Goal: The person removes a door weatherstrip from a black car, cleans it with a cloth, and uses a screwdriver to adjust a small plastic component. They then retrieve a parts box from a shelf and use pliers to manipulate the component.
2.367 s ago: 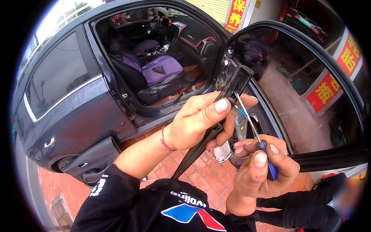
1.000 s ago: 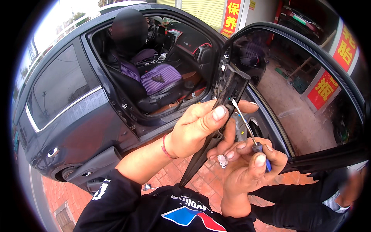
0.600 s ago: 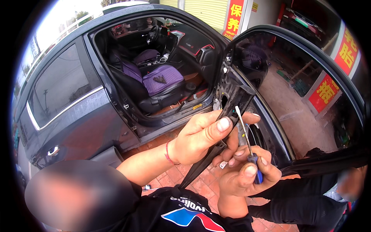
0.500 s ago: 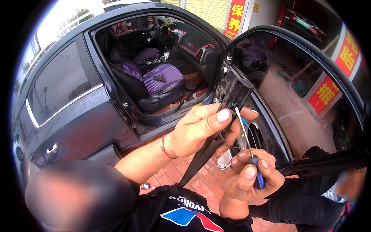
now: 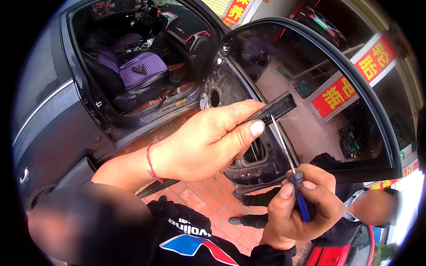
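A long black trim strip [image 5: 282, 108] lies in the grip of my left hand [image 5: 204, 139], thumb on top and fingers wrapped underneath. Its channelled end sticks out past my fingertips toward the car door. A red string circles that wrist. My right hand [image 5: 304, 204] is closed around the blue handle of a screwdriver [image 5: 286, 148]. The thin metal shaft points up and away, and its tip meets the strip's end just beyond my left thumb. My left palm hides much of the strip; part of its tail shows below my left wrist.
Beyond my hands stands an open car door [image 5: 253, 175] with its inner panel off and bare metal showing. To the left is the dark car with a purple seat [image 5: 142, 75]. Another person [image 5: 346, 213] stands at right, on red paving [image 5: 206, 199]. A red car [image 5: 341, 252] is behind.
My left hand has turned, so the strip's end now tilts to the right, with the back of the hand facing up. The screwdriver tip stays at the strip. The view has shifted right.
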`<state>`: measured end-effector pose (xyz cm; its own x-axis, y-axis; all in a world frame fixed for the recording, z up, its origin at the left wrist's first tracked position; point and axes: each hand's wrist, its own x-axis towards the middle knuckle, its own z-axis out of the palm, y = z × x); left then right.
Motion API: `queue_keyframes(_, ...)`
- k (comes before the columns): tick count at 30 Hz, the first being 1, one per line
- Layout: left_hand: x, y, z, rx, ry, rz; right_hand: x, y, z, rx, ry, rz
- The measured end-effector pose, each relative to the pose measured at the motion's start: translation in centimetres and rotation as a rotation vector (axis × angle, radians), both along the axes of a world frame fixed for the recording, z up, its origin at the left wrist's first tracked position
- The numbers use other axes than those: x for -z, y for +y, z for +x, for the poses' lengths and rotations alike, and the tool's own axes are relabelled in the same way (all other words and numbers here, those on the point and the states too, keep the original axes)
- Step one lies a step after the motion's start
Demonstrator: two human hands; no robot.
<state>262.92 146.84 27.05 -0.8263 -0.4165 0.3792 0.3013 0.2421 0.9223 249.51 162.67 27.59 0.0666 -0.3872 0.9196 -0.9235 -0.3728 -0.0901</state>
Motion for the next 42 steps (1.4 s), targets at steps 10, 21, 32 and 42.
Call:
queue_keyframes(10, 2.7, -0.1, 1.9, 0.171, -0.241, 0.139, -3.6, -0.5, -1.6, -0.050, -0.406, 0.480)
queue_keyframes(21, 5.2, -0.4, 3.9, 0.202, -0.344, 0.427, -0.8, -4.0, -3.8, -0.395, -0.843, 0.622)
queue_keyframes(32, 5.0, -0.5, 4.0, 0.036, -0.196, 0.400, 6.2, -2.2, 0.9, -0.216, -0.188, 0.194)
queue_keyframes(42, 5.7, 0.2, 2.6, -0.068, -0.270, 0.241, 5.4, -1.2, 1.3, -0.126, -0.702, 0.150)
